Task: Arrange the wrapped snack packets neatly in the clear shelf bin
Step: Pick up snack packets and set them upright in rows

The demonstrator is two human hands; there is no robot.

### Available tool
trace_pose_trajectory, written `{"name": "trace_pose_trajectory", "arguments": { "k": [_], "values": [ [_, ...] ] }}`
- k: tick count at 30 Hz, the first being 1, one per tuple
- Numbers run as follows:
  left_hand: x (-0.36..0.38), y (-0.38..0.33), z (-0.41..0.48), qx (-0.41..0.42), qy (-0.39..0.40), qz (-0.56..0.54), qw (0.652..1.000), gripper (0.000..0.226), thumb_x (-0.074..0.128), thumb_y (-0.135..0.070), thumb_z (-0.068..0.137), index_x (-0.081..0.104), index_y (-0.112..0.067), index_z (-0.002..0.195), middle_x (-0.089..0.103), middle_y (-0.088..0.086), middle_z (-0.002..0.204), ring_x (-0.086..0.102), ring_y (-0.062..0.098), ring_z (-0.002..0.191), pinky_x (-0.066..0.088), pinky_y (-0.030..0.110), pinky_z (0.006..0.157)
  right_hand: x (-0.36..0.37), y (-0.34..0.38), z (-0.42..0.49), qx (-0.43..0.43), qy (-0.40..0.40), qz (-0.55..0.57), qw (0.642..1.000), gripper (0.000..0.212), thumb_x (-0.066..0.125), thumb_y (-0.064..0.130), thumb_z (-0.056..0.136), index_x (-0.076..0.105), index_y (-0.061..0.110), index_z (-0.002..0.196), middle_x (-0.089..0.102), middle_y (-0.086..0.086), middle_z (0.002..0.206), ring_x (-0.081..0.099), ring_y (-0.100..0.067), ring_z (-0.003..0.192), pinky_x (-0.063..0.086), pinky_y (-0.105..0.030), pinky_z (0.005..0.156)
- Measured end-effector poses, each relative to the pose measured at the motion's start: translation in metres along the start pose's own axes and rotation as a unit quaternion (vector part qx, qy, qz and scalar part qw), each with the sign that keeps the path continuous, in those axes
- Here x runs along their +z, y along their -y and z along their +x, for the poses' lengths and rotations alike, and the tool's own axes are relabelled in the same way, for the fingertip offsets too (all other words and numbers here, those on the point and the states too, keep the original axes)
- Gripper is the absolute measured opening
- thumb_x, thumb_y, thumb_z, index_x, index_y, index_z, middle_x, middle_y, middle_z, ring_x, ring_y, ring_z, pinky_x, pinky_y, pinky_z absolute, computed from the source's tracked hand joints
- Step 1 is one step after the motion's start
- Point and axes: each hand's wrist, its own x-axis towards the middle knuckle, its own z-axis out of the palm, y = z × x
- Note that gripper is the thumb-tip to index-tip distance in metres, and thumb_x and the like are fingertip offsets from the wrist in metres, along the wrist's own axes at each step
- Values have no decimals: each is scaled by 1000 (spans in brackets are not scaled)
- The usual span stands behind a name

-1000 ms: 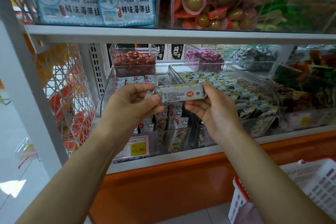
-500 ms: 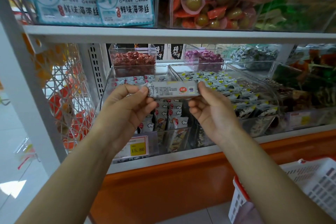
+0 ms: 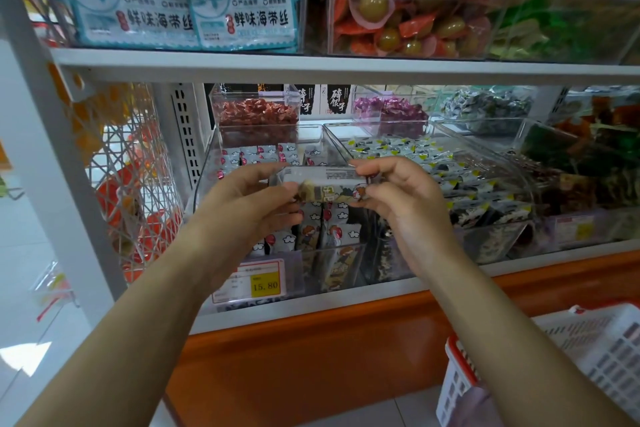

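Observation:
A long wrapped snack packet (image 3: pixel 325 184) lies level between my two hands, just above the clear shelf bin (image 3: pixel 204 180). My left hand (image 3: pixel 242 208) pinches its left end with thumb and fingers. My right hand (image 3: pixel 398 194) pinches its right end. The packet shows a pale printed side on top and a cartoon-printed side facing me. Inside the bin, several matching packets (image 3: pixel 311 236) with red and white cartoon print stand in rows. A yellow price tag (image 3: pixel 265 282) reading 15.80 is fixed to the bin's front.
A neighbouring clear bin (image 3: pixel 485 191) to the right holds black and yellow wrapped sweets. Smaller bins of red sweets (image 3: pixel 256 114) and purple sweets (image 3: pixel 388 107) stand behind. The upper shelf board (image 3: pixel 311 66) runs overhead. A white and red basket (image 3: pixel 571 367) sits low right. A wire rack (image 3: pixel 131 184) hangs left.
Both hands have turned the packet about its long axis, so the cartoon-printed face now shows toward me, and carried it slightly lower over the bin.

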Motion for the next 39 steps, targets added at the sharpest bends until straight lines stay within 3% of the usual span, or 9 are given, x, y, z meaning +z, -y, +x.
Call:
{"name": "trace_pose_trajectory", "arguments": {
  "k": [4, 9, 13, 18, 24, 29, 33, 36, 39],
  "values": [
    [5, 3, 0, 25, -23, 29, 999, 21, 59, -19, 86, 59, -6, 103, 65, 13, 106, 67, 22, 94, 55, 19, 72, 4, -3, -2, -26, -3, -52, 998, 7, 65, 24, 75, 62, 29, 71, 67, 0, 91, 64, -16, 86, 54, -35, 80],
    [5, 4, 0, 44, -11, 24, 999, 17, 60, -9, 84, 58, -11, 101, 66, 11, 105, 70, 19, 90, 54, 19, 73, 3, -7, 0, -18, -6, -71, 997, 20, 66, 29, 74, 63, 26, 93, 67, 2, 97, 64, -13, 95, 53, -31, 85],
    [4, 3, -2, 63, 13, 67, 996, 32, 63, -6, 82, 60, -21, 110, 64, 4, 110, 68, 18, 93, 54, 23, 80, 3, -4, -2, 11, 8, -13, 1000, 9, 66, 19, 81, 73, 25, 82, 68, 0, 87, 68, -16, 85, 58, -34, 71],
    [9, 3, -5, 77, 12, 159, 984, 27, 68, -9, 80, 64, -26, 101, 66, -2, 102, 66, 9, 85, 52, 12, 66, 6, -5, -3, 19, -51, -14, 998, 24, 65, 12, 84, 68, 23, 63, 66, -8, 83, 66, -28, 84, 59, -44, 66],
    [15, 4, -4, 29, -64, 142, 987, 8, 63, -19, 85, 67, -14, 81, 67, 6, 92, 64, 30, 88, 54, 49, 85, 11, -6, -7, -9, -44, -60, 997, 23, 67, 16, 84, 68, 29, 65, 64, 10, 70, 65, -29, 83, 55, -55, 73],
    [10, 5, -2, 12, -104, 75, 992, 17, 62, -18, 86, 65, -2, 79, 68, 5, 86, 69, 19, 76, 60, 35, 67, 13, -4, -8, -10, 7, -50, 999, 8, 66, 20, 85, 72, 25, 88, 68, 6, 88, 65, -22, 91, 55, -50, 81],
    [8, 3, 0, -10, -110, -3, 994, 28, 57, -19, 89, 61, 8, 90, 63, 15, 100, 68, 23, 85, 58, 25, 63, 8, -2, -6, -3, 93, -17, 996, 37, 67, 14, 81, 62, 22, 117, 68, 1, 104, 69, -15, 89, 57, -31, 80],
    [4, 3, -1, 66, -107, 165, 978, 27, 49, -32, 93, 66, -11, 98, 65, 8, 100, 66, 22, 89, 57, 28, 68, 6, 2, -4, -31, 33, -16, 999, 28, 67, 12, 83, 62, 20, 109, 64, -11, 101, 68, -12, 80, 57, -25, 68],
    [-7, 8, 0, 163, -64, 519, 837, 45, 41, -42, 94, 47, -22, 133, 53, -1, 132, 49, 18, 118, 41, 30, 95, 1, 5, -1, -47, -40, -63, 996, 13, 66, 22, 83, 61, 16, 94, 63, -8, 87, 65, -10, 72, 55, -24, 59]
  ]
}}
